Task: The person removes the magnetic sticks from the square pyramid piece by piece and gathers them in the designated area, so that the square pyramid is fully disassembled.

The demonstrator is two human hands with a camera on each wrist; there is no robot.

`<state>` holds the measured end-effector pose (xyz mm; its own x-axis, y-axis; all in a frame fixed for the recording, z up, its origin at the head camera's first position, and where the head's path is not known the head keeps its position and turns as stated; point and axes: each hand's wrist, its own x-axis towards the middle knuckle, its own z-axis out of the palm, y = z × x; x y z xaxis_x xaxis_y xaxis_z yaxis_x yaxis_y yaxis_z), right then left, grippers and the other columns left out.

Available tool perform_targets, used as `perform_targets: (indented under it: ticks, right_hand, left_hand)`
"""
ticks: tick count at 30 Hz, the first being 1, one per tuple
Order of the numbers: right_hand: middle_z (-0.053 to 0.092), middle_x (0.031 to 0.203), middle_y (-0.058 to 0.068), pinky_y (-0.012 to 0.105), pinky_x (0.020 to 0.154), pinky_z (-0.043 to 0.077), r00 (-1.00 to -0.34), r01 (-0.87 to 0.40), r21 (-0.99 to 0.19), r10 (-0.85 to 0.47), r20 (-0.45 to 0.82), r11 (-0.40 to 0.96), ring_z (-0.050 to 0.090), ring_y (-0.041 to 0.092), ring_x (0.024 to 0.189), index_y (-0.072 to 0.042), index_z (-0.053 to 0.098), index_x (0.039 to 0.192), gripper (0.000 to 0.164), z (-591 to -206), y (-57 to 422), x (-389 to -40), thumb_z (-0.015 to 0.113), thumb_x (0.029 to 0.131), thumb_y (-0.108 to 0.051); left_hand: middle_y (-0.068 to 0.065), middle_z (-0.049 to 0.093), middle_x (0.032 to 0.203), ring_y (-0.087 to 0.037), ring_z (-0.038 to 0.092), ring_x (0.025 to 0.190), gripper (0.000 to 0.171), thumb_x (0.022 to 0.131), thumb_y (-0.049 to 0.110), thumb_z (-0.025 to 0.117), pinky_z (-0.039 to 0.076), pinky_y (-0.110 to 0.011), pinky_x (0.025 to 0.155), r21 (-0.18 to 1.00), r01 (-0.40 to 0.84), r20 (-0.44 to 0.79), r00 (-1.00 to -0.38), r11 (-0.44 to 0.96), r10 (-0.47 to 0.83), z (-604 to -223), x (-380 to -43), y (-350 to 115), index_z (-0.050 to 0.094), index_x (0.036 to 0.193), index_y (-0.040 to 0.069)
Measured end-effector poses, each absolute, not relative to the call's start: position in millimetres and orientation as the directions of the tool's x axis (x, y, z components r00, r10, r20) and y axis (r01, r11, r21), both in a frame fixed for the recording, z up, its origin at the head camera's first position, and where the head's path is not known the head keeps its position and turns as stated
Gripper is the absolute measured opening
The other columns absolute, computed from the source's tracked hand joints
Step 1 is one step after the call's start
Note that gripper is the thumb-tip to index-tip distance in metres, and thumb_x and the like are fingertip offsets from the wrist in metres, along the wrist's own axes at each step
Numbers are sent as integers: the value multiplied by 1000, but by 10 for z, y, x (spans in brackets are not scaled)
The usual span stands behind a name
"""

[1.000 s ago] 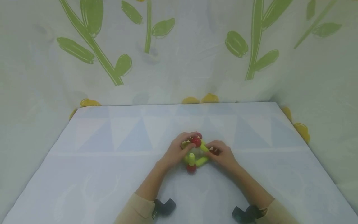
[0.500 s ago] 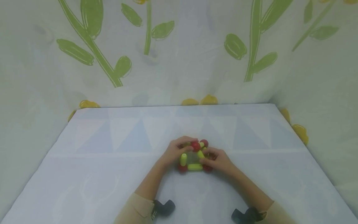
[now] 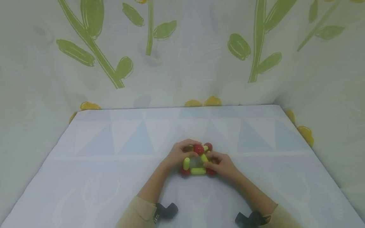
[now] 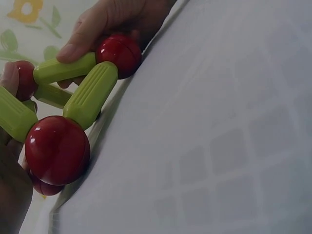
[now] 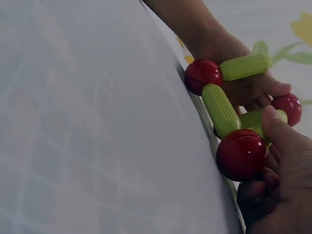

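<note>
A frame of red balls and yellow-green rods stands on the table between both hands. My left hand (image 3: pixel 178 155) holds the top red ball (image 3: pixel 198 149) between thumb and fingers. On the right, my right hand (image 3: pixel 223 163) pinches the slanting yellow-green rod (image 3: pixel 204 158), its thumb lying on that rod (image 4: pixel 68 67) in the left wrist view. At the front, a lying rod (image 3: pixel 198 171) joins two red balls. From the front-left ball (image 3: pixel 184 172) another rod (image 3: pixel 186 163) rises, its upper end free. Another red ball (image 3: pixel 208 146) shows behind; fingers hide part of the frame.
The frame sits near the middle of a white table (image 3: pixel 114 183) with a pale blue pattern. A cloth wall (image 3: pixel 194 69) with green leaves and yellow flowers stands behind and at the sides. Dark wrist devices (image 3: pixel 166 210) are on both forearms.
The frame has turned so its front rod lies crosswise, and its front-left ball has moved left. My right hand has shifted slightly left and down with it. The last half second shows little motion.
</note>
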<state>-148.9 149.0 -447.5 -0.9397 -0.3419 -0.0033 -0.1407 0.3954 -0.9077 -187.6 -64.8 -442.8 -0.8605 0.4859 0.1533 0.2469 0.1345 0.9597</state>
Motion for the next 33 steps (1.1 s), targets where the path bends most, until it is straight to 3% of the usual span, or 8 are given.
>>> perform_targets:
  ticks: [6,12,16,19,22,25,28,33]
  right_hand:
    - [62,83,3,21,65,49,-929,-154,-915,-370,6,374,53,12,74,-3,66,102,27,-4508,1566,-1510,74,81,-18]
    - [64,87,-2,24,70,53,-880,-183,-949,-474,40,259,58,11,81,-3,66,99,28,-4547,1677,-1554,78,75,-9]
    - [65,89,-9,24,72,53,-822,-248,-951,-559,106,185,59,8,82,-3,65,98,24,-4554,1711,-1580,76,76,-6]
    - [66,90,-8,25,68,54,-781,-269,-958,-604,155,102,60,10,79,3,63,101,20,-4554,1737,-1603,67,82,1]
    - [64,80,1,25,66,52,-820,-245,-966,-550,159,86,58,13,72,5,63,101,15,-4518,1753,-1630,54,90,-1]
    - [64,80,10,24,68,51,-912,-189,-974,-390,126,127,58,17,73,2,65,99,25,-4449,1711,-1686,48,97,-17]
    - [65,93,12,23,75,51,-960,-156,-969,-263,102,194,60,18,82,-3,65,105,29,-4394,1608,-1781,57,95,-29]
    - [64,106,8,23,79,49,-952,-246,-892,-266,149,380,56,19,94,-8,65,114,31,-4414,1453,-1899,70,86,-18]
  left_hand:
    - [-2,65,117,-15,56,113,34,85,13,68,42,-38,99,958,264,182,-859,110,478,-4440,-1882,-661,64,119,12]
    - [-10,64,119,-20,58,113,38,85,7,67,45,-34,98,961,263,196,-863,84,465,-4456,-1900,-677,61,123,6]
    - [-6,63,122,-17,55,118,38,88,13,65,42,-34,102,971,218,157,-890,97,427,-4431,-1900,-669,60,126,11]
    - [-3,63,124,-15,52,122,38,89,18,64,39,-35,105,976,192,137,-906,102,400,-4407,-1910,-658,60,127,14]
    - [-4,62,126,-16,51,125,39,89,23,64,38,-36,107,976,192,138,-909,101,394,-4391,-1932,-644,60,127,13]
    - [-3,61,127,-16,50,125,43,89,30,63,38,-35,106,976,193,140,-907,97,397,-4390,-1962,-632,59,127,13]
    - [-2,60,128,-15,50,125,46,89,36,62,38,-35,106,978,187,137,-907,88,398,-4393,-1986,-619,58,129,13]
    - [-2,61,128,-15,51,124,46,90,38,60,38,-37,106,980,177,128,-911,92,392,-4409,-2020,-605,58,129,14]
